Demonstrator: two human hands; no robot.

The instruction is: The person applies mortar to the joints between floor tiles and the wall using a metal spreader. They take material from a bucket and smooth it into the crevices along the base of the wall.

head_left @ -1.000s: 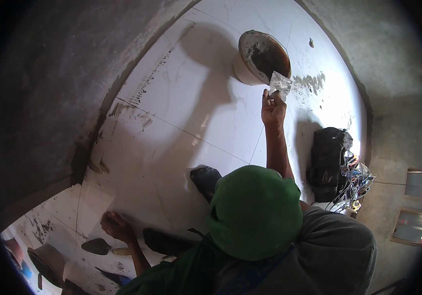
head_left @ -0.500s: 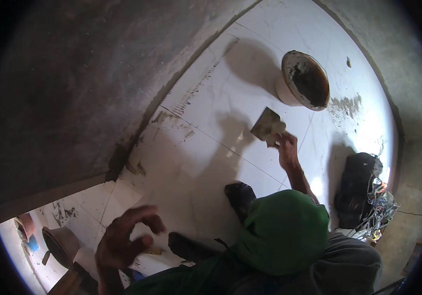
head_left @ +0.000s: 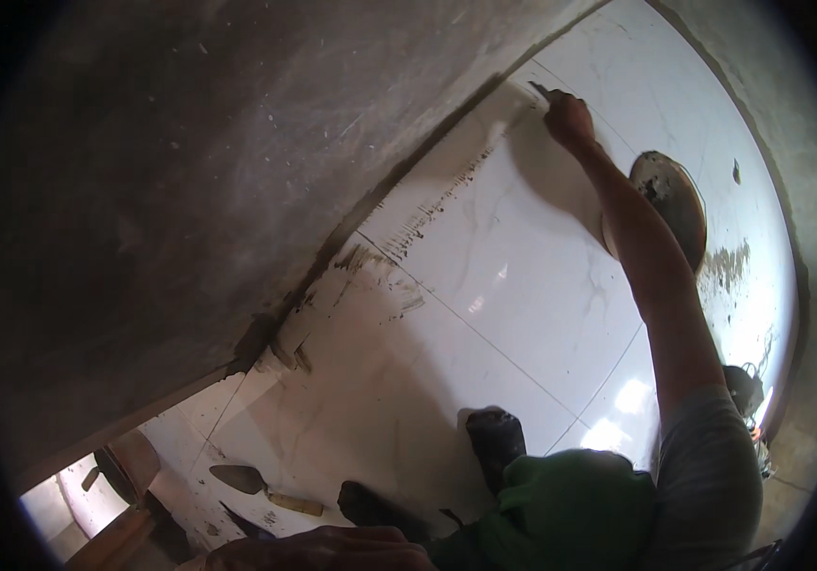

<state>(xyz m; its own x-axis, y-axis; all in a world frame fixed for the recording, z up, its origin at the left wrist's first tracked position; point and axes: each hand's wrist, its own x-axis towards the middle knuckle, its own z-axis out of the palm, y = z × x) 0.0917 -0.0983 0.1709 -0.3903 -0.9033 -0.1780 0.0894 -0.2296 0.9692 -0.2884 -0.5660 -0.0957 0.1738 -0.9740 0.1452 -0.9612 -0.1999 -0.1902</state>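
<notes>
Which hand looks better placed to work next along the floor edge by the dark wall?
Probably the right hand: it grips a thin, flat tool close to the base of the dark wall. The left hand is at the picture's lower edge, nearer the trowel.

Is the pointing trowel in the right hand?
No, the pointing trowel lies on the tiled floor, apart from the right hand, which holds a scraper.

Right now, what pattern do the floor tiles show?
Tiles: white with faint grey veining; head view.
</notes>
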